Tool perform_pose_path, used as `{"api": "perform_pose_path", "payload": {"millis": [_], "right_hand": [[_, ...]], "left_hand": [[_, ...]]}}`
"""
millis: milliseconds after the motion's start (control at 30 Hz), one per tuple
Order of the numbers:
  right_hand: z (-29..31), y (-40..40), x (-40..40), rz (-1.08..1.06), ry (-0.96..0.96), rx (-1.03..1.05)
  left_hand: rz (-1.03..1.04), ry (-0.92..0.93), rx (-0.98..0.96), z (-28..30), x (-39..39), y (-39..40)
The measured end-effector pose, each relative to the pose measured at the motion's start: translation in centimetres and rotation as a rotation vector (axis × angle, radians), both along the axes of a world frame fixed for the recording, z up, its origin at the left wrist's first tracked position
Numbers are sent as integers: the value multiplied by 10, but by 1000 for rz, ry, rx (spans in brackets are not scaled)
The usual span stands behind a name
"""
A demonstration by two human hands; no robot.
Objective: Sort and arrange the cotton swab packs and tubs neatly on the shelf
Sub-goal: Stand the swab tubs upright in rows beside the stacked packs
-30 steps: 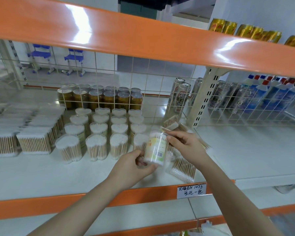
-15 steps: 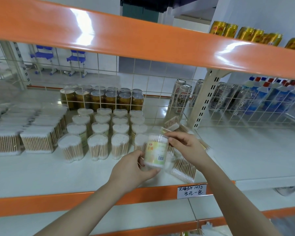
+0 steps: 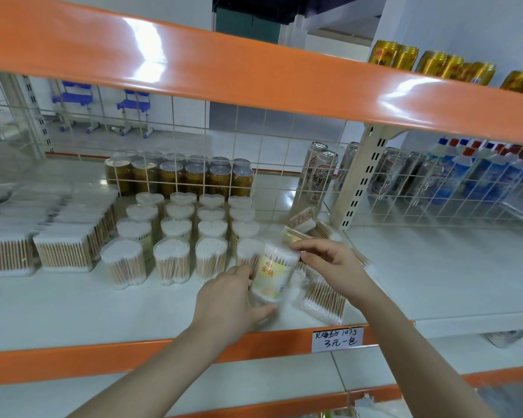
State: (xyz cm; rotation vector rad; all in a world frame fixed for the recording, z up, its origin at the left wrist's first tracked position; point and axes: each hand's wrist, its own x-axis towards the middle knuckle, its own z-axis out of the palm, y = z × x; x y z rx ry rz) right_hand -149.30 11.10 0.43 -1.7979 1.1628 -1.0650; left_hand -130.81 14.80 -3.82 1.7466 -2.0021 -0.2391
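Tub of cotton swabs, seemingly full, both hands

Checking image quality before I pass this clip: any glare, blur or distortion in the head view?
Head view: bright glare patches on the orange upper shelf beam; wide-angle bending bows that beam; the labelled tub and right hand are slightly motion-blurred, the left hand sharper; the swab packs at the far left edge look soft.

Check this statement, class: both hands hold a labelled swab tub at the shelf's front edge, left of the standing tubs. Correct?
Not quite. In the head view the left hand and right hand hold the labelled tub to the right of the standing tubs, not left.
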Motion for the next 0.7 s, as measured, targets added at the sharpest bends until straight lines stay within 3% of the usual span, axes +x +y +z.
{"api": "perform_pose_path", "payload": {"millis": [700], "right_hand": [[-1, -10, -15, -42, 39, 116]], "left_hand": [[-83, -84, -48, 7, -13, -7]]}}
